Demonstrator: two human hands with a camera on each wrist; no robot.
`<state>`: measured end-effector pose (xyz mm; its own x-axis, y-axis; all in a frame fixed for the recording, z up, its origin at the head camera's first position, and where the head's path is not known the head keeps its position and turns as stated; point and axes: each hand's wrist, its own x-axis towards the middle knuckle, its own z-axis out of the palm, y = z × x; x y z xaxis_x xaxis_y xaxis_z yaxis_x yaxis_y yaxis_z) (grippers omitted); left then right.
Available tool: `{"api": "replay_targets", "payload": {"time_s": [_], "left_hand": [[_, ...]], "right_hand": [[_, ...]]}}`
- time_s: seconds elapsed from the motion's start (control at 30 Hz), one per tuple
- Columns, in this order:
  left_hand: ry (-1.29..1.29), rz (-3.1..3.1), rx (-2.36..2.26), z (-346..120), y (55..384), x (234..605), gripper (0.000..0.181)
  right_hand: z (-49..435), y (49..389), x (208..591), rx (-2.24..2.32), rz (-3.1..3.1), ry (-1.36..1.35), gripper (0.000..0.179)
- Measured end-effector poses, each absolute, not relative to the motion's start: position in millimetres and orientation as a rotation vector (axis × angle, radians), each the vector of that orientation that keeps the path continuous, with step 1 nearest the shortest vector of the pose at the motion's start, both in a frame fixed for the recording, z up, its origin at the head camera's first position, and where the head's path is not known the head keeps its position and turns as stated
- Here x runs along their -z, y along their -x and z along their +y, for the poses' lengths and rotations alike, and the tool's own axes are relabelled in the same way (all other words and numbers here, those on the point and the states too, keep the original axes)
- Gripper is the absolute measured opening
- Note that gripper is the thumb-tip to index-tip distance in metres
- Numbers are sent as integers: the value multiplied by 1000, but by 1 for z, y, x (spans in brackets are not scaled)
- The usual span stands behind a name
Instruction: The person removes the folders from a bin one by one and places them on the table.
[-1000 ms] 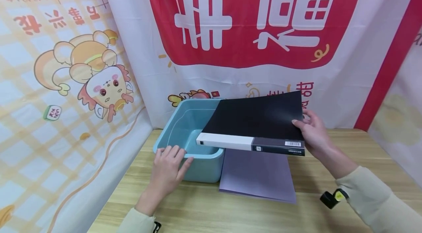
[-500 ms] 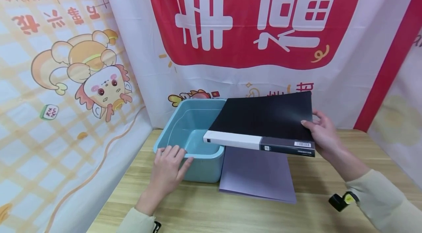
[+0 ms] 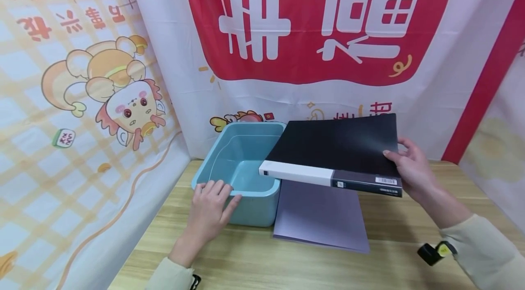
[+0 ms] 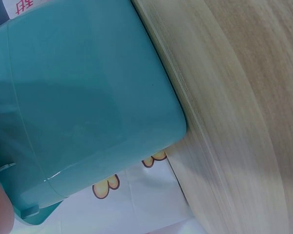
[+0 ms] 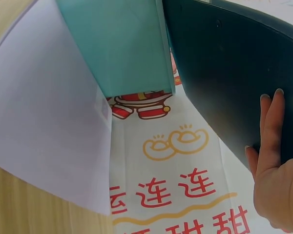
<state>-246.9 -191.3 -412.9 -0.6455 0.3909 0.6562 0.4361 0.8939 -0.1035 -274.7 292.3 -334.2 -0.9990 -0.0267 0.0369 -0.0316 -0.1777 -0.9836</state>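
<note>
A black folder with a white and dark grey spine is held level by my right hand at its right end. The thumb lies on top; in the right wrist view the fingers spread against its underside. Its left end overlaps the right rim of a light blue plastic tub. My left hand grips the tub's near rim, fingers curled over the edge. Only a bit of that hand shows in the left wrist view, beside the tub wall. Beneath the folder lies a lilac sheet-like folder.
Everything stands on a wood-grain table. Behind it hangs a white cloth with a red printed panel, and a checked cloth covers the left side. A black strap device hangs at my right wrist.
My right hand has drawn the black folder to the right, so less of it lies over the tub. The left hand, tub and lilac folder stay where they were.
</note>
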Motion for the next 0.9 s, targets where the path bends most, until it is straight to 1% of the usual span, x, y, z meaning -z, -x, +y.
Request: {"api": "replay_targets", "payload": {"time_s": [0.1, 0.37, 0.9], "left_hand": [[589, -2345, 80, -192, 247, 414, 33], [587, -2347, 84, -191, 247, 414, 34], [609, -2328, 98, -191, 248, 414, 33]], "right_hand": [[296, 273, 335, -2396, -2019, -59, 38], [305, 271, 335, -2340, -2097, -45, 48], [317, 271, 334, -2326, -2096, 2, 49]]}}
